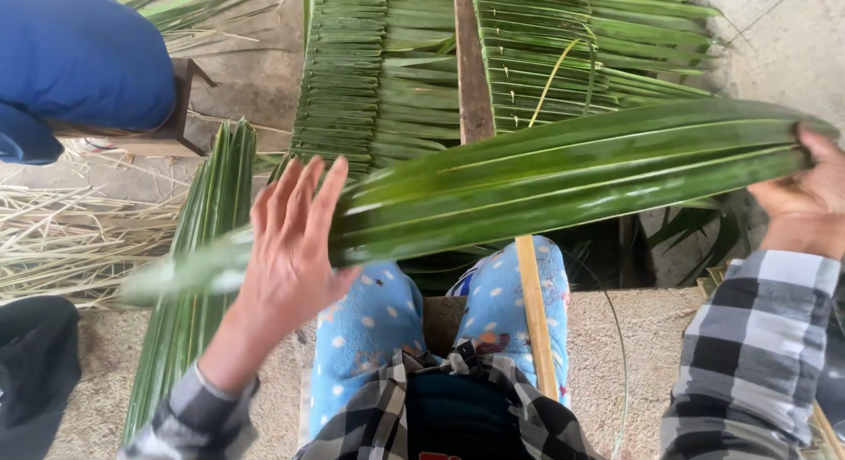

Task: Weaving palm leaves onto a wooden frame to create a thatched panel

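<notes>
- Bare concrete floor runs behind everything, with dry pale straw scattered over it at the far left.
- At the upper left sits another person in blue clothing on a low wooden stool; their hands are out of view.
- Just right of the straw, a bundle of green leaf strips lies lengthwise on the floor.
- The wearer's left hand is open, fingers spread and flat against the near end of a long folded palm leaf; whether it grips cannot be told, since that end is blurred.
- The palm leaf stretches across the wearer's lap, above knees in blue dotted trousers, rising slightly toward the right.
- Behind it lies a panel of woven palm leaves fixed along a wooden slat.
- A thin wooden stick rests along the right knee.
- The right hand is closed on the leaf's far end, thumb on top, above a checked sleeve.
</notes>
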